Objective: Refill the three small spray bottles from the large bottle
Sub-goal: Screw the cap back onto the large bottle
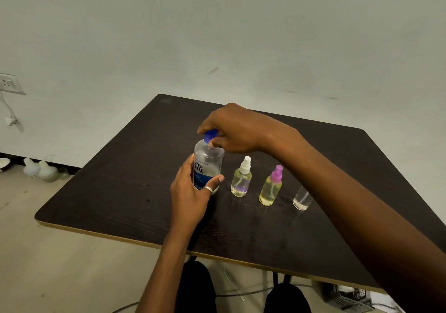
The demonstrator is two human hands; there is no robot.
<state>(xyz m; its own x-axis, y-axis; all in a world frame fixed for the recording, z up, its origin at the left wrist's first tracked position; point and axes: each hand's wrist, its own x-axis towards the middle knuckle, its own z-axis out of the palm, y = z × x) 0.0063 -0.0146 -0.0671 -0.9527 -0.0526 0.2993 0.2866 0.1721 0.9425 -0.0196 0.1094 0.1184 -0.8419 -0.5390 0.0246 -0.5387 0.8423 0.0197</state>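
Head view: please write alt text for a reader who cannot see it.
A left hand steadies a large bottle on a dark table while the right hand grips its blue cap. Three small spray bottles stand to its right.

Matt dark woodgrain table, clear plastic bottles

Dark wooden table fills mid-frame, four bottles standing in a row: large bottle center, three small spray bottles trailing lower right.
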